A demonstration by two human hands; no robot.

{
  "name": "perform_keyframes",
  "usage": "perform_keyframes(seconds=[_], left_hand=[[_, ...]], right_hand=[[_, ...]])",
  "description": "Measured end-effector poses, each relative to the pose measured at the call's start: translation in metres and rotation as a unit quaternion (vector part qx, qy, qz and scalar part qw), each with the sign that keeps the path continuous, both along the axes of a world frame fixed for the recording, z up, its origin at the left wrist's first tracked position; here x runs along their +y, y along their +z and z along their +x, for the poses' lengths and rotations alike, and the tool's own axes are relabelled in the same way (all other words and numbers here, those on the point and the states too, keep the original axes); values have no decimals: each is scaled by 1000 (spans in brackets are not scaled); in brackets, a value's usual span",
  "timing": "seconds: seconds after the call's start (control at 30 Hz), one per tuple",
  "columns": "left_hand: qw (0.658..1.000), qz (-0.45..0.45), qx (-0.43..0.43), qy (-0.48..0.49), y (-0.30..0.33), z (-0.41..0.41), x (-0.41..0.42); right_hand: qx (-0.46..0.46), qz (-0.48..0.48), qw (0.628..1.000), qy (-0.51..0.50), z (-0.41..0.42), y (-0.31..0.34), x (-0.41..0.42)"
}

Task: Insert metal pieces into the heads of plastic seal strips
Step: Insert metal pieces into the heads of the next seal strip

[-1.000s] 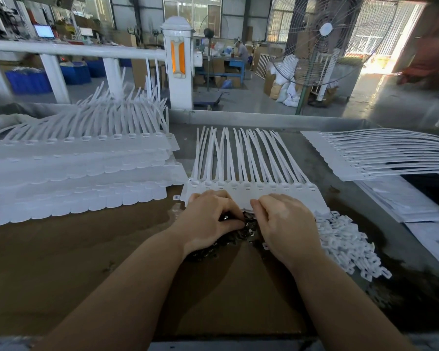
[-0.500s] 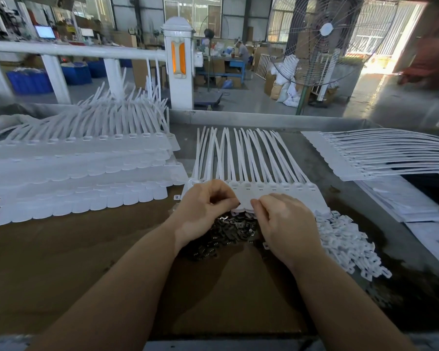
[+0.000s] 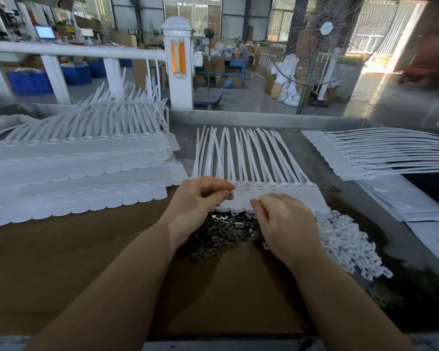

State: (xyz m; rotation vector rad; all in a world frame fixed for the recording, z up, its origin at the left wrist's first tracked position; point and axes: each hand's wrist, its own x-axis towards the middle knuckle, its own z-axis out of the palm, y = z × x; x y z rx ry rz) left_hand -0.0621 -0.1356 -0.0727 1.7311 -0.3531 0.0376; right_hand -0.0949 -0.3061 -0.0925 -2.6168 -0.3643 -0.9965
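A factory hall stretches behind the workbench (image 3: 61, 262), with a white railing (image 3: 69, 50), a white post carrying an orange reflector (image 3: 178, 59), blue bins (image 3: 31, 81) on the floor far left and a standing fan (image 3: 325, 36) far right. The bench is covered with brown cardboard on the near left and shows dark bare metal on the right.

In the middle of the bench lies a joined row of white seal strips (image 3: 271, 190), heads toward the person and tails fanned away to the far side. The left hand (image 3: 198, 198) has its fingers curled, thumb and forefinger pinching a small metal piece (image 3: 230, 195) right at the head of a strip near the left end of the row. The right hand (image 3: 284, 221) rests on the near edge of the same row, its fingers bent and its fingertips pinching the strip heads.

Just below the hands a heap of dark metal pieces (image 3: 221, 235) lies on the cardboard. A pile of small white plastic clips (image 3: 345, 247) sits to the right of it. A large stack of seal strips (image 3: 74, 168) fills the left of the bench, and another set (image 3: 380, 153) lies at the far right.
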Motion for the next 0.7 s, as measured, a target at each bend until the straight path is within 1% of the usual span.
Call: perform_keyframes(seconds=[0.13,0.3,0.47,0.7], left_hand=[[1000,-10,0,11,-2,1,0],[998,-11,-14,61,-5,7,2],[998,-45,19,48,-6,8,4],[996,-68,15,64,-6,9,6]], right_hand=[[1,0,1000,1,0,0,0],[10,-1,1000,0,1,0,0],[9,-1,1000,-1,0,1,0],[6,4,1000,2,-1,1,1]])
